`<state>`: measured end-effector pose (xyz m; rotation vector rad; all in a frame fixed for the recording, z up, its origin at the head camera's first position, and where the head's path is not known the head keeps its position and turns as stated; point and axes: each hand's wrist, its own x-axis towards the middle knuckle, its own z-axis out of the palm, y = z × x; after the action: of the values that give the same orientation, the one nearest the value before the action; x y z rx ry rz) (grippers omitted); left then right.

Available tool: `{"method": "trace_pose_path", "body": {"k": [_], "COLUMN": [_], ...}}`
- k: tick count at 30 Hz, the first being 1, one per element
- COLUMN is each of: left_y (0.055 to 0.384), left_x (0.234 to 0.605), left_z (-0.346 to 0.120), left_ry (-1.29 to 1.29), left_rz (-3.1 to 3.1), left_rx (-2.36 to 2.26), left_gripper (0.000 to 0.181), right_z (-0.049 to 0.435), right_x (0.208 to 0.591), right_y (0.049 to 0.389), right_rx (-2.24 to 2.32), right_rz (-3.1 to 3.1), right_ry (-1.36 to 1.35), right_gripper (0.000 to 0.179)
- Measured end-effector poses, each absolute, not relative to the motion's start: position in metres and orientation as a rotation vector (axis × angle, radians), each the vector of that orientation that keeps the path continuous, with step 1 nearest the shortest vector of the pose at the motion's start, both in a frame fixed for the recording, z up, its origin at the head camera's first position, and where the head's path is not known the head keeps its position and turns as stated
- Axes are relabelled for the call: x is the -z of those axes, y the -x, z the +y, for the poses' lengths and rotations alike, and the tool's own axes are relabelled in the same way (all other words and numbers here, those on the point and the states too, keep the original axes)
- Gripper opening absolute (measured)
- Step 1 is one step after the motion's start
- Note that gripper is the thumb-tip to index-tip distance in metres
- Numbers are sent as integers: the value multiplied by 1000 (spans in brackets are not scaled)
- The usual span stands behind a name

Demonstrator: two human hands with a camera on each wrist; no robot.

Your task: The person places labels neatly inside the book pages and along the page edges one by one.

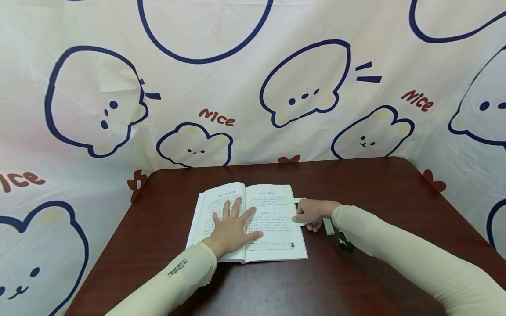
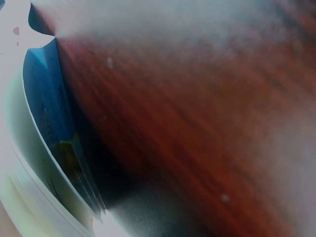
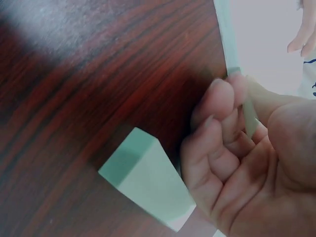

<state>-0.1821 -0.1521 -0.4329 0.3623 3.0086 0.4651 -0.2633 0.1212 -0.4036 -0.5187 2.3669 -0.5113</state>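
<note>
An open book (image 1: 272,252) lies on the table, with printed text on both pages. My left hand (image 1: 229,230) rests on it with spread fingers, across the left page and the centre fold. At the right page's outer edge, my right hand (image 1: 314,211) pinches a pale green sticky note (image 3: 251,118) between thumb and fingers; part of the note lies over the page edge. Another pale tab (image 1: 299,200) sticks out from that edge, just above the hand. Beside the curled fingers, a pale green block (image 3: 153,182), like a thick pad of sticky notes, sits on the table.
The dark red-brown wooden table (image 1: 170,197) reaches back to a cream curtain (image 1: 245,96) with cartoon outlines. A small black device (image 1: 345,243) is at the right wrist. In the left wrist view, a blue cover (image 2: 47,94) shows under the book's curved pages.
</note>
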Motion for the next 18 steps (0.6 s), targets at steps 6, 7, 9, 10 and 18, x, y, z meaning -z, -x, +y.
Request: {"method": "trace_pose_path", "body": {"k": [6,7,9,10,18], "left_y": [182,182,182,181,180], "left_x": [432,432,431,431,430], "left_z": [-153,-153,-153,-153,-152], "left_ry": [-354,-354,-355,-357,-371], "left_rz": [3006,3006,3005,3002,2994], "left_rx": [-449,-449,-450,-452,-449], "left_gripper": [78,78,78,78,77], "right_z": [123,123,124,125,133], "right_x": [407,408,408,408,407], "right_y": [262,262,263,263,267], "right_rx": [496,503,518,528,598], "right_rz": [2420,2421,2412,2403,2312], "right_ry": [461,466,477,485,561], "right_gripper": [54,54,53,52,51]}}
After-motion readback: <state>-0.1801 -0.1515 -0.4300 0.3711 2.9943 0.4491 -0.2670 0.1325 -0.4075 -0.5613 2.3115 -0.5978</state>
